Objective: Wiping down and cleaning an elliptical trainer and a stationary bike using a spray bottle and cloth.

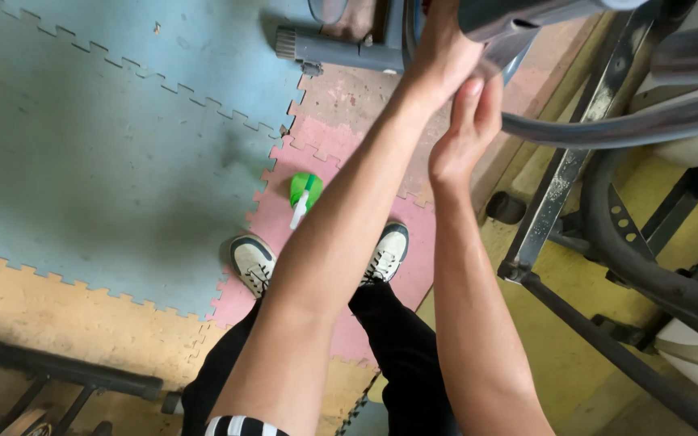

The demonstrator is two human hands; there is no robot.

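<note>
Both arms are stretched up and forward to the grey handlebar [527, 20] of an exercise machine at the top of the view. The left hand [438, 52] is wrapped on the bar from the near side, its fingers hidden behind it, so how tightly it closes I cannot tell. Just below, the right hand [466, 133] stands upright with fingers pressed together and straight, fingertips touching the underside of the bar where a thin clear film [498, 64] seems to hang; the film is too blurred to be sure of.

Down on the floor, a green spray bottle [304, 194] with a white nozzle lies on its side on a pink foam mat [325, 137], just ahead of the person's white sneakers [254, 260]. A blue foam mat [107, 145] spreads to the left. The machine's black metal frame [563, 178] runs down the right side, over a yellow floor.
</note>
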